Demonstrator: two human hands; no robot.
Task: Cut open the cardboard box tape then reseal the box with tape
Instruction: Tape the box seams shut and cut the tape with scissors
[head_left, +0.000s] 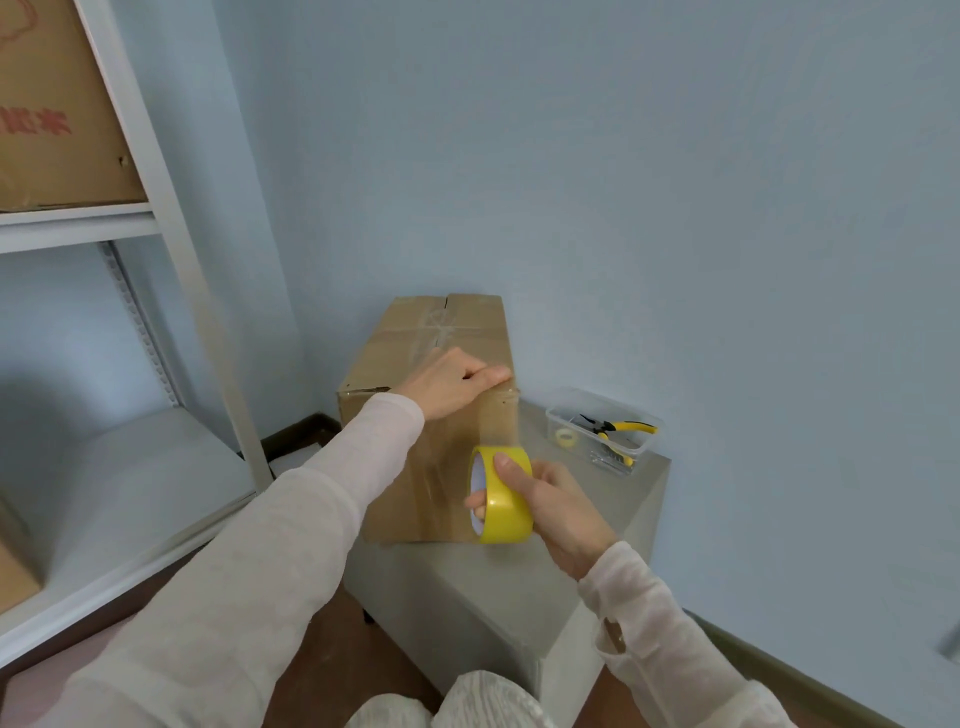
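Observation:
A brown cardboard box (415, 332) stands on a grey block (467, 587), its top flaps closed, with old clear tape across the top. My left hand (451, 382) presses flat on the box's near top edge, fingers pointing right. My right hand (550, 512) grips a yellow tape roll (506, 496) in front of the box's near face, thumb on the outer rim and fingers through the core. A clear strip of tape (496, 423) runs from the roll up to the top edge under my left fingers.
A clear plastic tray (602, 428) with yellow-handled pliers (621, 427) and a small tape roll sits on the block right of the box. A white metal shelf (171, 218) stands at left, holding another cardboard box (52, 114). Blue walls close in behind and right.

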